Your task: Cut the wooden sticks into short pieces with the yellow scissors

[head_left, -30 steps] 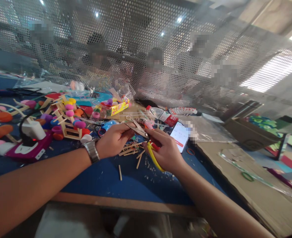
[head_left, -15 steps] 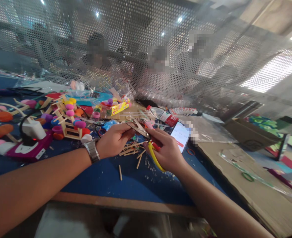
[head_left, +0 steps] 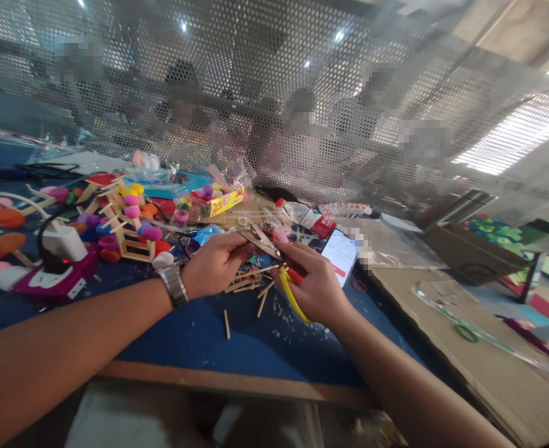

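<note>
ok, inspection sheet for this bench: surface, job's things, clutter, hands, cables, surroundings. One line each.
Surface: blue tabletop, littered with pale scraps.
Job's things: yellow-handled scissors, blades apart; wooden sticks heaped by the hands, one short stick lying apart.
Clutter: phone, screen lit; bottle on its side; coloured round pieces and stick-built frame at left.
Hands: right hand, fingers on the scissors; left hand, fingers beside the blades, anything pinched hidden.
Cables: black cable arching beside a white plug at a purple power strip.
Surroundings: perforated screen behind; people dimly visible through it.
</note>
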The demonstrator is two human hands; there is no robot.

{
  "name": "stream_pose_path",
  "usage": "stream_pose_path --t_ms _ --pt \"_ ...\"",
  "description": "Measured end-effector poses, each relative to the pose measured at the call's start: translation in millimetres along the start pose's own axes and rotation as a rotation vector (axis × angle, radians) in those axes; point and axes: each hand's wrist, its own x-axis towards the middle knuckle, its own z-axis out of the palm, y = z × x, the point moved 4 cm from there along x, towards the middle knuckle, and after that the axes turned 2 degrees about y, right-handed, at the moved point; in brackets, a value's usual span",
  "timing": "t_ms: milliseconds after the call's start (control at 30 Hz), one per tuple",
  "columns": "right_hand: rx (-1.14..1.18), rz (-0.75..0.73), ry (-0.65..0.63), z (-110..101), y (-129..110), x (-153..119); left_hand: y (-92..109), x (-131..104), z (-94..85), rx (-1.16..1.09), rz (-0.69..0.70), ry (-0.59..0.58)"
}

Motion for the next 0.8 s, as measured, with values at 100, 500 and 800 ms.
stream_pose_path --t_ms 100,500,800 --pt "0.001 0.011 -0.006 -0.6 -0.4 -0.6 0.1 -0.3 0.3 0.003 -0.011 -0.002" --pt "-0.017 0.089 0.021 2.9 6.7 0.9 6.1 1.4 0.2 -0.019 -0.116 -0.057" --pt "0.009 0.018 -0.016 -0.3 2.5 1.7 -4.4 -2.1 1.1 0.011 -0.039 -0.029"
